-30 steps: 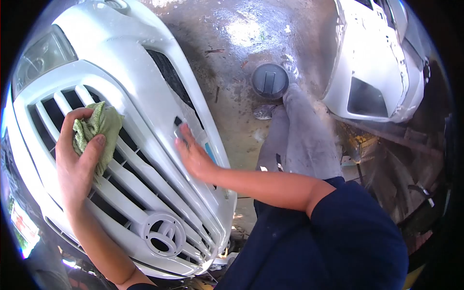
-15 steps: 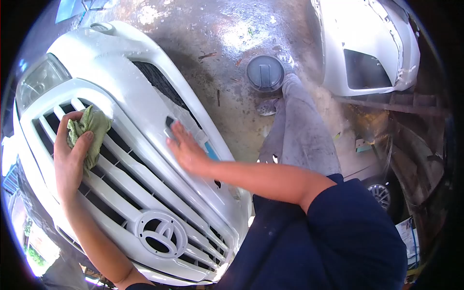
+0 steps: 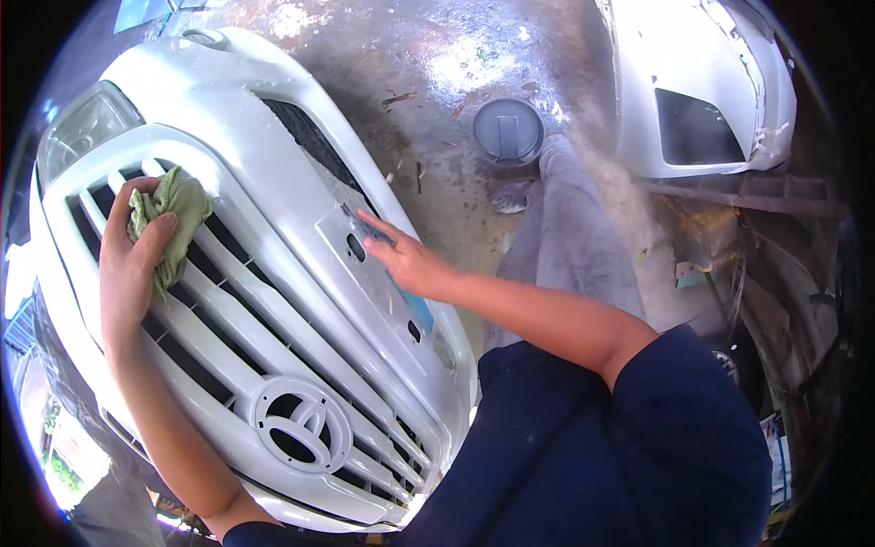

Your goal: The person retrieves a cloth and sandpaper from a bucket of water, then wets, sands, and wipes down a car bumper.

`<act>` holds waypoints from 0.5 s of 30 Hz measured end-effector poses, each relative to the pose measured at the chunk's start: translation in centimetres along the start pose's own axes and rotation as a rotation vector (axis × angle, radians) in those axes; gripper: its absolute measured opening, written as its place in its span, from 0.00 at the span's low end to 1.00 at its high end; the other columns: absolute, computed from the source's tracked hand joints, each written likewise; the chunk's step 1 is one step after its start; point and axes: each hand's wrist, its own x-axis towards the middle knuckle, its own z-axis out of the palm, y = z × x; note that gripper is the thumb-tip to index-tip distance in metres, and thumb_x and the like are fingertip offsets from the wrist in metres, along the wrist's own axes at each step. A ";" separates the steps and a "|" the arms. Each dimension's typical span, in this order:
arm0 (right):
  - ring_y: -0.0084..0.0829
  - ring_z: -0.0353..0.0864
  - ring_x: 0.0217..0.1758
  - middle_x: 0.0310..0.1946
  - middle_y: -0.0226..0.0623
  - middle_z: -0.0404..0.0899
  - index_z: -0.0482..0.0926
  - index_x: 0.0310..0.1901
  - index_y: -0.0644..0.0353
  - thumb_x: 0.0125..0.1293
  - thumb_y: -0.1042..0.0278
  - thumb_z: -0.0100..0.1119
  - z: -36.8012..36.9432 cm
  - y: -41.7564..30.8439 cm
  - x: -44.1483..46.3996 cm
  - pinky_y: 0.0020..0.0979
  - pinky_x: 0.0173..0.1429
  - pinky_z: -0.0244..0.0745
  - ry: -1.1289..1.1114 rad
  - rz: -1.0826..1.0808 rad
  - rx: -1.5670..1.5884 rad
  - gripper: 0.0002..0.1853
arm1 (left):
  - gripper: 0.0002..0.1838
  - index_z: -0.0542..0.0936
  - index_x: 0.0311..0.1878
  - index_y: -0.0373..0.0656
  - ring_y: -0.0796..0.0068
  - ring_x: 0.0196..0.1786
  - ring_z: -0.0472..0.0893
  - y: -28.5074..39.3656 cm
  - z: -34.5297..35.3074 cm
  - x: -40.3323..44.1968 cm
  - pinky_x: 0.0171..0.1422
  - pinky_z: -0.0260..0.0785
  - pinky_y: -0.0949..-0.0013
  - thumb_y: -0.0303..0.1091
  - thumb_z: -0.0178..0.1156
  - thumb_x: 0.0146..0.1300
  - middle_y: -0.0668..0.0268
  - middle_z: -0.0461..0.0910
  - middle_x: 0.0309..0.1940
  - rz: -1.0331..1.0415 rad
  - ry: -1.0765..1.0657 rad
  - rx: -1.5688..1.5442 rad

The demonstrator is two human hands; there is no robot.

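My left hand [image 3: 132, 260] is closed around a crumpled green cloth [image 3: 187, 214], resting over the slats of a white car grille [image 3: 214, 301]. My right hand [image 3: 415, 264] presses a small dark-grey pad [image 3: 375, 230] against the white front bumper [image 3: 273, 196], its exact kind partly hidden under the fingers. Beside these fingers is an oval hole [image 3: 355, 246] in a raised flat panel of the bumper, and a second, smaller hole [image 3: 414, 331] lies farther down. The bumper looks wet near the right hand. An emblem ring [image 3: 301, 426] sits lower on the grille.
A grey lidded bucket [image 3: 508, 132] stands on the wet concrete floor [image 3: 401, 55] near my leg [image 3: 583, 219]. Another white bumper [image 3: 693, 55] is at the upper right. A headlight [image 3: 91, 123] borders the grille at the left.
My right hand has slid to the right and slightly up, toward the bumper's lower opening, uncovering the oval hole. The left hand stays on the grille with the cloth. The view has shifted slightly.
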 end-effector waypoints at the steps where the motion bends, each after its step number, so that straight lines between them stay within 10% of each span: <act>1: 0.46 0.57 0.82 0.79 0.50 0.59 0.57 0.79 0.59 0.80 0.47 0.44 0.7 0.3 -0.5 0.38 0.83 0.51 -0.016 -0.057 -0.042 0.34 | 0.26 0.77 0.61 0.47 0.68 0.43 0.82 0.2 0.1 -0.2 0.55 0.74 0.67 0.45 0.62 0.60 0.56 0.82 0.45 0.006 0.016 0.025; 11: 0.48 0.48 0.85 0.81 0.53 0.49 0.53 0.78 0.67 0.81 0.57 0.47 5.1 6.1 -6.6 0.44 0.86 0.44 -0.109 -0.386 -0.315 0.33 | 0.25 0.77 0.63 0.48 0.68 0.43 0.84 0.3 0.4 -0.1 0.52 0.77 0.68 0.43 0.62 0.63 0.54 0.83 0.46 -0.030 -0.011 0.025; 15: 0.47 0.43 0.86 0.84 0.49 0.43 0.48 0.82 0.58 0.80 0.64 0.46 5.6 5.6 -4.7 0.46 0.86 0.43 -0.056 -0.425 -0.261 0.34 | 0.37 0.76 0.68 0.51 0.53 0.57 0.80 -0.4 0.3 0.3 0.65 0.70 0.57 0.56 0.60 0.54 0.49 0.79 0.59 -0.144 -0.078 0.031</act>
